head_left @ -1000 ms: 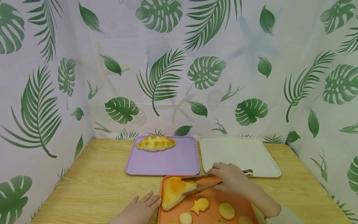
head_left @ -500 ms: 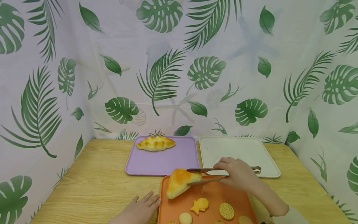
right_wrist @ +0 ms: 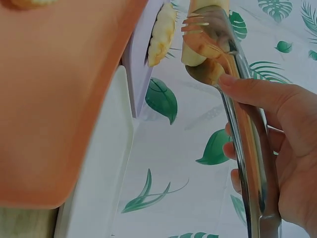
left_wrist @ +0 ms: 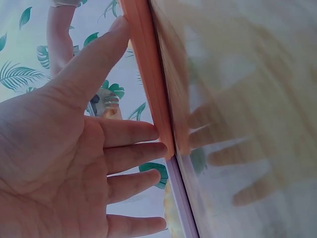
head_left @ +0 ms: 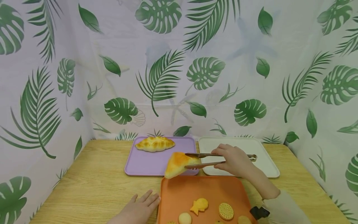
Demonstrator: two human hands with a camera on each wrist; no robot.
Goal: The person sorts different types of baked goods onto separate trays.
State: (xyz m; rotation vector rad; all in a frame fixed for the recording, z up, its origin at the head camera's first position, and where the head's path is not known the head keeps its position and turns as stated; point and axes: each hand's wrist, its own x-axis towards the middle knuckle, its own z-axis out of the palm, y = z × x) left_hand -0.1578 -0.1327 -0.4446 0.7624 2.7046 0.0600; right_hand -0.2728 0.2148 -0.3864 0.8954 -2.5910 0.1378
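Note:
My right hand (head_left: pixel 233 159) grips metal serving tongs (head_left: pixel 207 155), thumb on one arm and fingers round the other, as the right wrist view shows. Between the tongs' tips hangs a golden triangular bread (head_left: pixel 179 164), raised over the gap between the orange tray (head_left: pixel 204 183) and the purple tray (head_left: pixel 139 168). In the right wrist view one tong tip (right_wrist: pixel 203 29) has fork-like prongs and the other is spoon-shaped. My left hand (head_left: pixel 139 207) lies with straight fingers against the orange tray's left rim; the left wrist view shows its fingertips (left_wrist: pixel 157 133) at that orange edge.
A braided bread (head_left: pixel 155 144) sits at the back of the purple tray. To its right stands a white tray (head_left: pixel 265 168). On the orange tray lie a fish-shaped cookie (head_left: pixel 199 205), an oval cookie (head_left: pixel 226 211) and several others. A leaf-patterned curtain (head_left: pixel 179 77) surrounds the wooden table (head_left: pixel 98 174).
The right hand has lifted the triangular bread with the tongs off the orange tray and moved it up and away, toward the purple tray. The left hand has stayed by the rim.

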